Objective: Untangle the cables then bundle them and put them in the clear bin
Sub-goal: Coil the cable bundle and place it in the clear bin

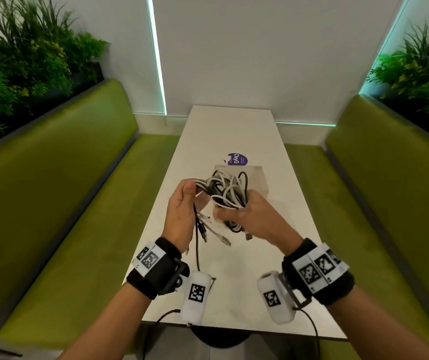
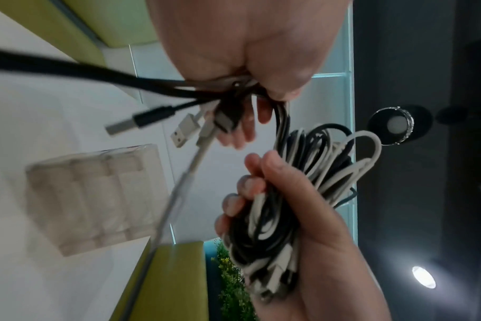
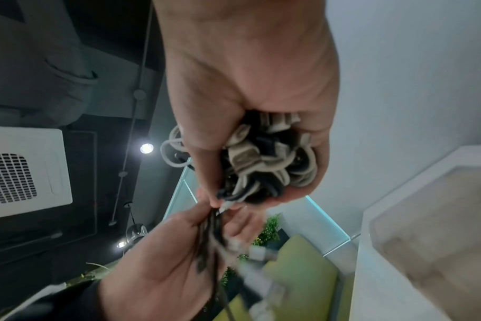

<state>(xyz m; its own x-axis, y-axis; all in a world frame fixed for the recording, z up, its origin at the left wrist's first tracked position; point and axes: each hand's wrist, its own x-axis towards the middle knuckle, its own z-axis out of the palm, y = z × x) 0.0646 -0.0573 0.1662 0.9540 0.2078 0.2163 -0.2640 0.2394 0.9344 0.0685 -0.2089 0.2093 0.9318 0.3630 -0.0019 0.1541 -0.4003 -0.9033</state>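
Left hand: we see our left hand (image 1: 182, 207) raised over the white table (image 1: 234, 126), thumb and fingers pinching several black and white strands where they leave the bundle.
Right hand: our right hand (image 1: 244, 215) has its fingers curled round the coiled mass of cables (image 1: 227, 190), gripping it from below; in the right wrist view the folded loops fill the palm.
Cables: a mix of black and white USB cables, held in the air between both hands, above the near half of the table; loops stick up past the right hand's fingers.
Loose ends: several plug ends (image 1: 208, 229) hang below the left hand; in the left wrist view we make out a black USB-A plug (image 2: 140, 123) and a white USB-A plug (image 2: 183, 130) side by side.
Clear bin: the clear bin (image 1: 256, 178) stands on the table just beyond the hands, partly hidden by the cables; we cannot tell whether anything lies in it.
Writing: a round purple label (image 1: 236, 159) lies on the table just beyond the bin, and we read "ClayG" on it; the smaller print is too fine to read.
Wrist bands: black bands with black-and-white square markers sit on both wrists.
Surroundings: green benches (image 1: 65, 190) run along both sides of the table, with plants (image 1: 21, 61) behind them.
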